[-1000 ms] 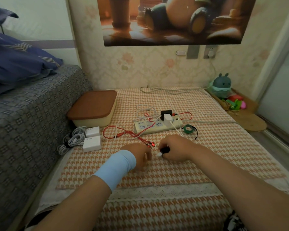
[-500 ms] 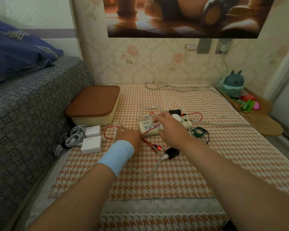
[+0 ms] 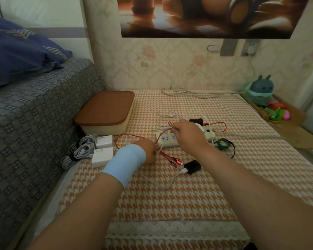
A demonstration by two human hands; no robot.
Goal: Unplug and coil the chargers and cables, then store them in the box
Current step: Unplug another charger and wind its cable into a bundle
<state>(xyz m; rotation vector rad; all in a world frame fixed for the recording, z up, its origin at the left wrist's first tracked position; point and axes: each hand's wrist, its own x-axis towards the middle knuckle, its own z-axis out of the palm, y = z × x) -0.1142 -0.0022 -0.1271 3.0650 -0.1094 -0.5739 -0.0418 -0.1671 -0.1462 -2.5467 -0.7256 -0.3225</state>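
dim, soft indoor light; wide-angle edge distortion, slight overall blur

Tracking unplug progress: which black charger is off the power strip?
The black charger lying on the mat, white cable attached; the other black charger sits at the power strip.

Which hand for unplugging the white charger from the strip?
Right. The right hand hovers over the white power strip beside the round white charger; the left hand is nearer the person, at the ends of the red cable.
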